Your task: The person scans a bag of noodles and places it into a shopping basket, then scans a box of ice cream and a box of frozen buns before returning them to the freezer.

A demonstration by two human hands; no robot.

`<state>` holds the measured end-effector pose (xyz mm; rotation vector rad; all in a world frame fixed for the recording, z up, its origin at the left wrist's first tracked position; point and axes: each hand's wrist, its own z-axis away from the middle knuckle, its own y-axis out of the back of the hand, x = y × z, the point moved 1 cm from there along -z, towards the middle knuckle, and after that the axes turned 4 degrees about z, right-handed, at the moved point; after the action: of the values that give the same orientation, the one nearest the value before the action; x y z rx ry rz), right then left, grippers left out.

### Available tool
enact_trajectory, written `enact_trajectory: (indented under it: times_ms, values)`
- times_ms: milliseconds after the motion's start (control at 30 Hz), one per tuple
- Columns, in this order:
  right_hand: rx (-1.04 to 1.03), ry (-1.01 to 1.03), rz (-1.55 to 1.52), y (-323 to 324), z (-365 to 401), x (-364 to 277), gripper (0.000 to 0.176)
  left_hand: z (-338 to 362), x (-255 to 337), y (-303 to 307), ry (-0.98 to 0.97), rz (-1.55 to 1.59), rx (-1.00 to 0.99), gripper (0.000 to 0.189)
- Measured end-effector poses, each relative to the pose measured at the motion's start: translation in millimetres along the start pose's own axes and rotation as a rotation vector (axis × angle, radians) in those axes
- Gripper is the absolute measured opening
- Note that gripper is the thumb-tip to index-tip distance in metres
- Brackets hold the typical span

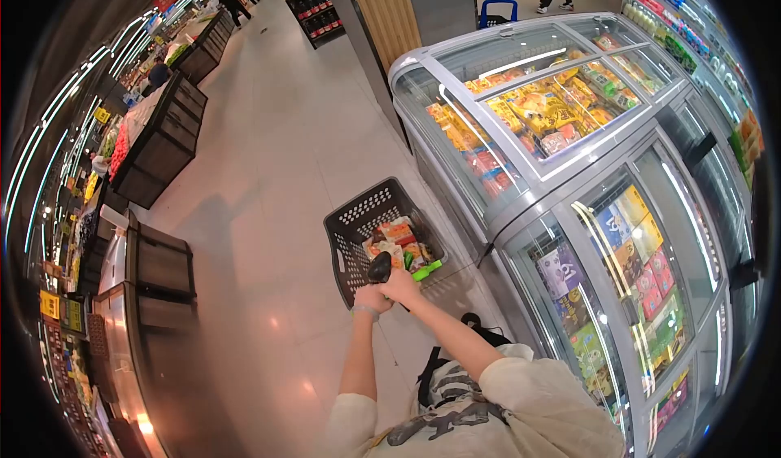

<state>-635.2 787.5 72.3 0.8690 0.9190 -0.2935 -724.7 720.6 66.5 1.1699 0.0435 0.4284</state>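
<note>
A dark grey shopping basket (346, 256) with perforated walls is on the floor in front of me. Inside lie several packaged foods (397, 232) in orange, white and green wrapping. Above the basket's near side, both my hands are together at a black handle-like piece with a rounded end (379, 268). My left hand (372, 298) is closed by its lower end, a band round the wrist. Closed against the same piece is my right hand (399, 285). Beside it, a bright green strip (427, 270) shows at the basket's rim. My fingers partly hide the black piece.
A glass-topped freezer (521, 169) with yellow packages stands to the right, and a nearer freezer (561, 214) holds colourful boxes. Dark produce stands (159, 137) line the left. A wood-panelled pillar (382, 10) rises ahead; people (233, 6) are far down the aisle.
</note>
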Motion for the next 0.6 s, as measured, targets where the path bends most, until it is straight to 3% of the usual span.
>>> enact_trajectory:
  times_ms: [333,600]
  values:
    - [0.007,-0.051,0.020,15,-64,-40,0.044,-57,-29,43,0.028,0.009,-0.002,0.030]
    - [0.092,-0.086,-0.053,9,-141,-78,0.047,-114,-68,83,0.000,0.053,0.008,0.043]
